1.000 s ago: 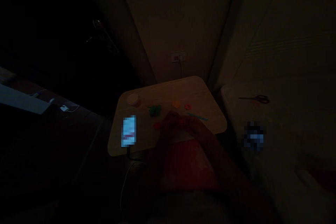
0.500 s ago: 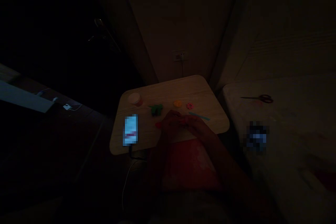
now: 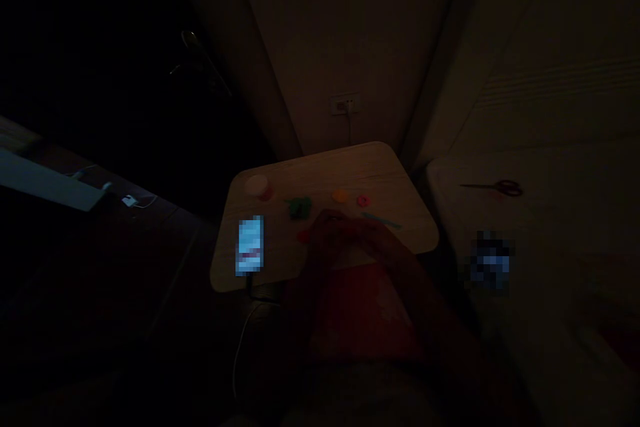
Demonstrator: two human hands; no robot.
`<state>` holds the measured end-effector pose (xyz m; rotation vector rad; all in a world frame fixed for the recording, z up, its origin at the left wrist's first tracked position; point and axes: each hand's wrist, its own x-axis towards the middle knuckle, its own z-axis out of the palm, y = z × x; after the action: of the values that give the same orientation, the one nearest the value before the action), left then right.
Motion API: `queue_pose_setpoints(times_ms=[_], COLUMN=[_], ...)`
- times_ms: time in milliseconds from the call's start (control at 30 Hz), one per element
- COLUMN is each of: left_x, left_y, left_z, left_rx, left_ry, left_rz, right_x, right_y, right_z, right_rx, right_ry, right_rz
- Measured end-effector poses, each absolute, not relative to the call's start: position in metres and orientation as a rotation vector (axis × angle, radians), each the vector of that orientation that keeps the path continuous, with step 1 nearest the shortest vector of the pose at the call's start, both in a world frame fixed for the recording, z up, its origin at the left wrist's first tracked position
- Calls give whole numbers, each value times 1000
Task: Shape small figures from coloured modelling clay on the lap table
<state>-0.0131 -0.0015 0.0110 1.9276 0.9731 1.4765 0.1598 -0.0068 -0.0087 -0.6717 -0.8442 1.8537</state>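
In the head view, the room is very dark, with a wall socket [image 3: 345, 105] beyond the far edge of our small wooden table [image 3: 320, 170]. Our left hand [image 3: 326, 230] and right hand [image 3: 376, 239] come together over the near half of the table, right of its middle, with a dim red piece [image 3: 351, 231] between them. Our fingers look bent inward, but we cannot tell whether they pinch it or just touch it. A red lump [image 3: 303, 236] lies just beside our left hand. Beyond our hands lie a green piece [image 3: 299, 207], a yellow piece [image 3: 340, 195] and a pink ring [image 3: 363, 201]; a blue strip [image 3: 383, 220] points toward the right edge. We have a tub [image 3: 259, 187] by the far left corner and a lit phone [image 3: 249, 245] near the near left corner. Scissors [image 3: 493, 187] lie on a pale surface [image 3: 550, 213] to the right.
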Motion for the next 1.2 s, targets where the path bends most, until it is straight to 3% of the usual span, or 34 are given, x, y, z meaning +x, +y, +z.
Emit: queue_pose_setpoints(times_ms=[567, 1200], left_x=[-32, -34], left_y=[-3, 0], left_z=[30, 28], left_rx=[2400, 2468], left_ry=[1064, 1022], left_rz=[1253, 1319], right_x=[155, 153], right_y=[-8, -8], right_z=[-4, -2], right_rx=[-811, -842], right_ry=[-971, -996], right_rz=[1775, 1742])
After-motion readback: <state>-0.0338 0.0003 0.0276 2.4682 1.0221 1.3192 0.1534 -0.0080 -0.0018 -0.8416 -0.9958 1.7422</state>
